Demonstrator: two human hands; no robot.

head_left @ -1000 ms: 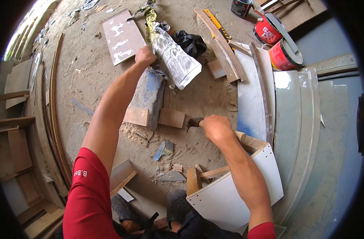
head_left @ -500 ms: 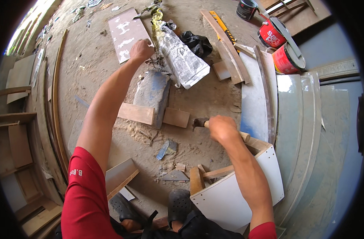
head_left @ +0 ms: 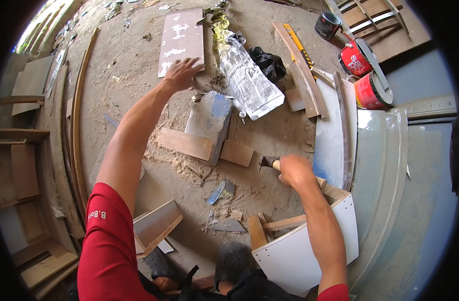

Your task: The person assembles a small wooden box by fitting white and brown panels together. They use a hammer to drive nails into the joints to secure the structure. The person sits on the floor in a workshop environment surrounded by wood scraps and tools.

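Observation:
My left hand (head_left: 182, 74) reaches out at the near edge of a flat pinkish-brown board (head_left: 182, 42) with white patches. Its fingers are stretched and apart; whether they touch the board I cannot tell. My right hand (head_left: 295, 170) is wrapped round the wooden handle of a hammer (head_left: 267, 162), whose dark head points left. Below that hand stands a white box (head_left: 302, 256) with an open wooden inside. Between the hands lies a grey-blue block (head_left: 205, 118), with a wooden piece (head_left: 187, 143) across its near end and a brown offcut (head_left: 237, 153) beside it.
A crumpled printed bag (head_left: 252, 83) and a black plastic bag (head_left: 268, 64) lie past the block. Red paint cans (head_left: 372, 90) stand at the far right, beside glass panes (head_left: 377, 150). Long wooden strips (head_left: 81, 115) run along the left. Wooden offcuts (head_left: 157, 228) lie near my feet.
The fingers of my left hand have gone from curled to stretched out at the board. My right hand keeps the hammer. The whole view has shifted slightly.

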